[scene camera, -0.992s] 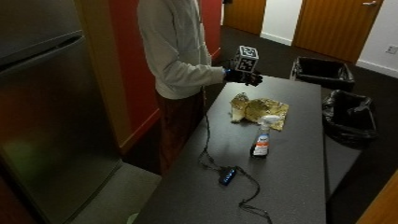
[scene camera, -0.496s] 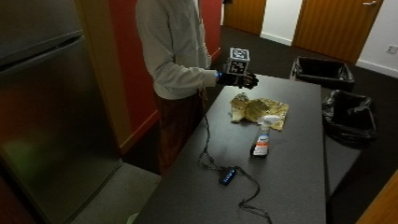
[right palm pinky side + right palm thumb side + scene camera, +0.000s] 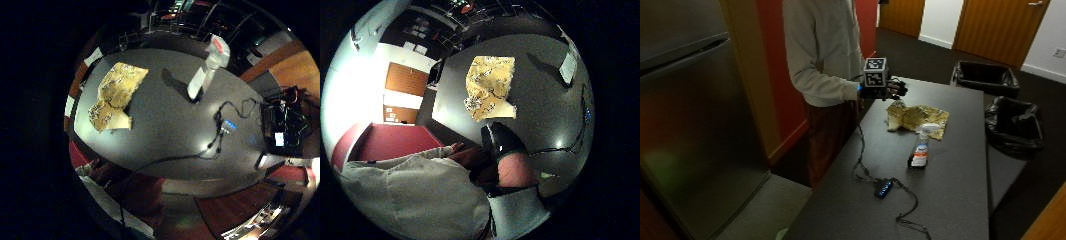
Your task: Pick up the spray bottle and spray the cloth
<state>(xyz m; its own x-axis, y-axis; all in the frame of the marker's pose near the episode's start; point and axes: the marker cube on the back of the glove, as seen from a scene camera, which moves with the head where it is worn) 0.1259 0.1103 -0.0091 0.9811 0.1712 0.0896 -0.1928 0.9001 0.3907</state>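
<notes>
**Hand up over the table edge, bottle untouched**

Outside view: a person stands at the far-left edge of a dark table (image 3: 953, 200). The gloved hand (image 3: 887, 91) is held in the air at chest height above that edge. It sat lower and closer to the cloth a second ago, then rose and drew a little toward the body — so it is no nearer the bottle. Whether the fingers are spread or curled I cannot tell here; they hold nothing that shows. The cloth (image 3: 918, 119), yellow and crumpled, lies just below and to the right of the hand. The bottle (image 3: 921, 148) stands upright nearer the camera, just beside the cloth's near edge, well apart from the hand. A cable (image 3: 869, 175) trails down the table to a small blue box (image 3: 883, 188). Neither cloth nor bottle has moved.

Little-finger palm view: the palm looks down from well above the table. The cloth (image 3: 114, 95) lies flat, the bottle (image 3: 206, 70) stands apart from it with its shadow alongside, and the cable (image 3: 200, 152) runs past. No fingers show.

Thumb palm view: the cloth (image 3: 490, 86) sits beyond a sleeve (image 3: 415, 195), with the bottle (image 3: 568, 66) at the rim of the picture.

Judgement: the pickup has not begun — the hand must come down and forward to the bottle.
</notes>
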